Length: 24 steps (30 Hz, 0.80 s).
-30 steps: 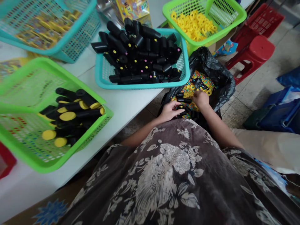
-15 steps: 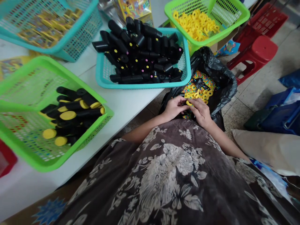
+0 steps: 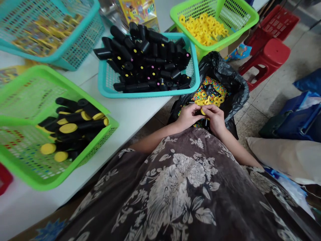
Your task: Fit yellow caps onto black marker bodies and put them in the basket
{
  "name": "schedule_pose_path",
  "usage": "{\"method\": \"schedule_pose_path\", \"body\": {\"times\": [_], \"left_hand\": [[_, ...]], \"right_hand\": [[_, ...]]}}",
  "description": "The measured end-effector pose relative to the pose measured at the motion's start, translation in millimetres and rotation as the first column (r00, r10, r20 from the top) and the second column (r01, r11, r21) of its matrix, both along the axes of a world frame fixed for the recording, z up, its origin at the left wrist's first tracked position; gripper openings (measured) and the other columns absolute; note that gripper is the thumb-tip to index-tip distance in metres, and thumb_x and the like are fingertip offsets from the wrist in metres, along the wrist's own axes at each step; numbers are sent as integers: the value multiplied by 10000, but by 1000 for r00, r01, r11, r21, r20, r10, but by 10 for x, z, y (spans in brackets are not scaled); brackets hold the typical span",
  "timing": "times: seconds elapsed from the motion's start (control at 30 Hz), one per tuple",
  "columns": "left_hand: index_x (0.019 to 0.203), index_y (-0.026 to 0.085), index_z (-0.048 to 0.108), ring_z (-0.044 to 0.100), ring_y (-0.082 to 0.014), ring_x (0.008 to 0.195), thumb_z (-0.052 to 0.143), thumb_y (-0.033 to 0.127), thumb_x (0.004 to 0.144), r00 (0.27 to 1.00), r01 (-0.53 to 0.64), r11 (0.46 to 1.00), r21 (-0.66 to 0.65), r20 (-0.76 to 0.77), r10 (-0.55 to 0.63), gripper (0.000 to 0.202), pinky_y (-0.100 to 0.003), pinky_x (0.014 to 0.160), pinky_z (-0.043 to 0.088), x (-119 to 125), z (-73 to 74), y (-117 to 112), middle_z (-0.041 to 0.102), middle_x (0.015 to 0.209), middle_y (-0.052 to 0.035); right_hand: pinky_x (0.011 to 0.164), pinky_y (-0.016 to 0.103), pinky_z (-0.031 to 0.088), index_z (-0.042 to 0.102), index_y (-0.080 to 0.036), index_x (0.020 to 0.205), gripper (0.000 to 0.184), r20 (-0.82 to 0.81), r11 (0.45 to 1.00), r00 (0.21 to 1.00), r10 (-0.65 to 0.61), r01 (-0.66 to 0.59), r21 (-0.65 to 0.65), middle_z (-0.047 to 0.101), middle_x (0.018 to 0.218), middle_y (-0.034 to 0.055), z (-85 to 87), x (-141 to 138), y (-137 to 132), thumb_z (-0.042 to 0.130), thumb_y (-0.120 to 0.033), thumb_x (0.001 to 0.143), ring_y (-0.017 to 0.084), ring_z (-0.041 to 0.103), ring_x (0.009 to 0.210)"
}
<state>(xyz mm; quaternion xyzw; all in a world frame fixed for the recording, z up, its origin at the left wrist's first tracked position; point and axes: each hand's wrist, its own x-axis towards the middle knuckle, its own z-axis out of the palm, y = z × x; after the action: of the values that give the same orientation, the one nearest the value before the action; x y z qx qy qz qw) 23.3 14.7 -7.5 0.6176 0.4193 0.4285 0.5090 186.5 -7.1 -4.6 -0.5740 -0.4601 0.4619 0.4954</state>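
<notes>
Over the black plastic bag, my left hand [image 3: 188,117] and my right hand [image 3: 216,119] meet, fingers pinched together. Between the fingertips shows a small yellow plastic piece [image 3: 203,111]. A short black plastic tube [image 3: 206,124] pokes out beneath it, beside my right hand; whether the two are joined is hidden by my fingers. Just beyond my hands, yellow ring-shaped pieces [image 3: 217,101] lie on multicoloured beads [image 3: 215,83] inside the black bag [image 3: 237,85].
On the white table [image 3: 135,117], a turquoise basket [image 3: 150,95] holds black tubes. A green basket [image 3: 65,177] contains black tubes with yellow ends. Another green basket [image 3: 242,28] has yellow ring pieces; a turquoise basket [image 3: 77,55] stands far left. A red stool [image 3: 276,55] is at right.
The fingers of my right hand have turned around the yellow piece, and the black tube now shows below them. The whole view has shifted slightly.
</notes>
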Motion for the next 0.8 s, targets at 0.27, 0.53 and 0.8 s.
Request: {"method": "schedule_pose_path", "body": {"times": [0.27,0.53,0.8], "left_hand": [[808,176,654,522,-115,674,930,358,737,997,-63,998,14,41,63,338,-259,655,414,41,-105,-18,626,731,29],[897,199,615,550,-81,558,764,588,900,998,-2,977,-215,55,14,416,-203,507,384,-35,96,-16,588,728,37],[829,210,499,412,-33,397,717,605,945,968,41,899,-436,240,72,466,-172,397,263,107,246,-117,469,572,91]], "right_hand": [[463,253,389,624,-245,809,417,-238,962,971,5,-69,-263,606,754,-17,57,-126,35,819,-575,646,145,538,632],[489,254,359,593,-244,801,370,-211,982,977,-27,-14,-187,607,739,-38,169,-190,87,818,-509,673,122,547,570],[553,276,429,556,-258,840,398,-122,995,990,-66,57,-78,584,791,-11,-44,-306,133,656,-643,827,150,533,674]]}}
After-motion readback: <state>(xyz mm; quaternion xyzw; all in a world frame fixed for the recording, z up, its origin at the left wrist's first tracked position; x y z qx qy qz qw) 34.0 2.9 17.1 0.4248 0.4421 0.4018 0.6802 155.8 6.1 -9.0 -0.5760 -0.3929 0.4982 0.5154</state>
